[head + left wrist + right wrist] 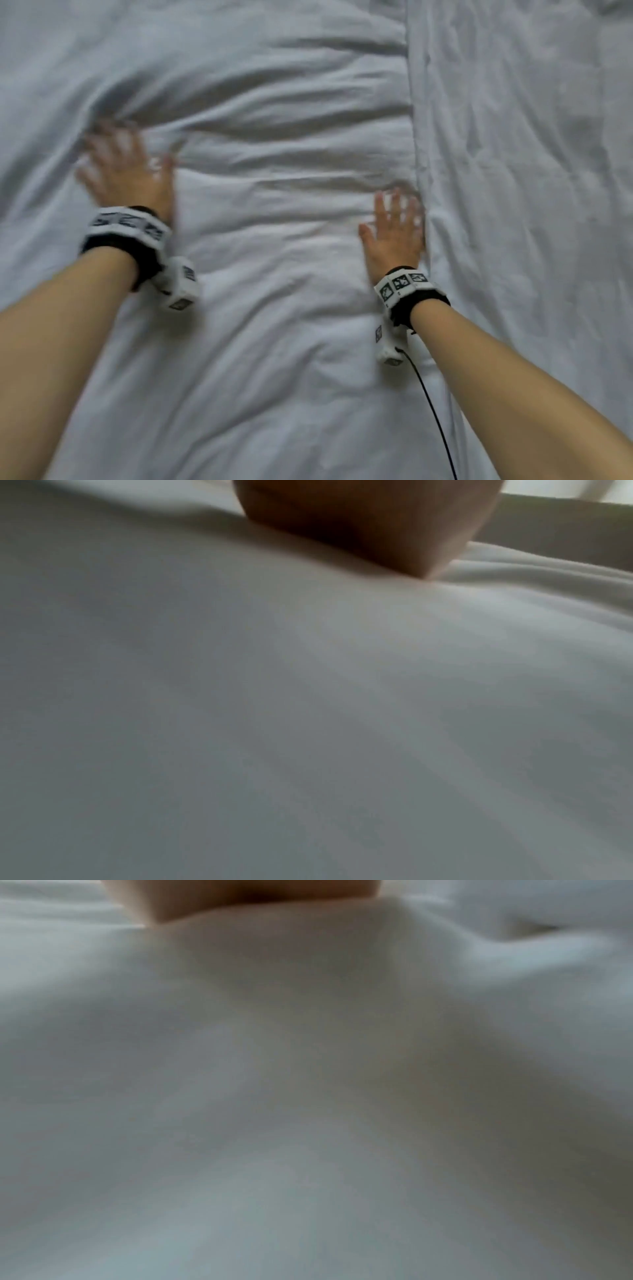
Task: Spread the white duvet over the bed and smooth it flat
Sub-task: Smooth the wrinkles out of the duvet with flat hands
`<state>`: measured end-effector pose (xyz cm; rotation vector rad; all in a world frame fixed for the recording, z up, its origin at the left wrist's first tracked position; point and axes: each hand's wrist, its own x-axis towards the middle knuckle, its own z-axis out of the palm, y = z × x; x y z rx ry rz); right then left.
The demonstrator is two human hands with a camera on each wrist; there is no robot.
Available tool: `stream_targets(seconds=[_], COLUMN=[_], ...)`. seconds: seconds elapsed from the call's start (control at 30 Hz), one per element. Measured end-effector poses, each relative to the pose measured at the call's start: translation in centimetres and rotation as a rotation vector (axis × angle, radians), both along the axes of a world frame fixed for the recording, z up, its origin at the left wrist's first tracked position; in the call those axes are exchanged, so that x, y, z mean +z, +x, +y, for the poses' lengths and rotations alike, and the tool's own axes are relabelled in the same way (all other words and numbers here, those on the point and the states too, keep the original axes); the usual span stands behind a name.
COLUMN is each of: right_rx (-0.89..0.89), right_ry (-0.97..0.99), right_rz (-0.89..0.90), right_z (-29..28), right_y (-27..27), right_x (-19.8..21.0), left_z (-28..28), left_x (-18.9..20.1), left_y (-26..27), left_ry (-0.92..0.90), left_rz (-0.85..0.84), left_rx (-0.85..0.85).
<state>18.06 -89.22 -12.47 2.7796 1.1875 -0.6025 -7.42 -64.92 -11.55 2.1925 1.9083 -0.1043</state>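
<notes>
The white duvet [274, 212] covers most of the head view, wrinkled, with big folds running across it at the top. My left hand [123, 164] lies flat on it at the left, fingers spread and blurred by motion, beside a deep crease. My right hand [394, 229] presses flat with straight fingers right next to the duvet's long right edge [416, 154]. In the left wrist view the heel of my left hand [369, 526] rests on the duvet [308, 696]. The right wrist view shows my right hand [246, 899] behind a raised fold of duvet [308, 1042].
A creased white sheet [531, 205] lies to the right of the duvet's edge. A black cable [435, 418] runs from my right wrist camera toward the bottom of the view. A dark band [555, 526] shows beyond the bed in the left wrist view.
</notes>
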Motion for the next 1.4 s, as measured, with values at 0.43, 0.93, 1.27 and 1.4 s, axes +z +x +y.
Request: stream_targets(seconds=[0.43, 0.93, 1.27, 1.4], right_rx=[0.126, -0.368, 0.503, 0.056], right_ry=[0.032, 0.102, -0.013, -0.074], right_rz=[0.200, 0.013, 0.090, -0.022], right_z=[0.9, -19.0, -16.0, -25.3], right_y=[-12.9, -11.0, -21.4, -17.7], right_x=[3.5, 2.0, 0.1, 0.9], left_z=[-13.6, -26.4, -33.2, -35.2], left_x=[2.0, 2.2, -0.4, 0.6], left_y=[-4.5, -16.9, -11.0, -17.4], left_ry=[-0.151, -0.252, -0.258, -0.310], left_rz=[-0.023, 0.154, 0.122, 0.178], left_rx=[-0.115, -0.085, -0.540, -0.508])
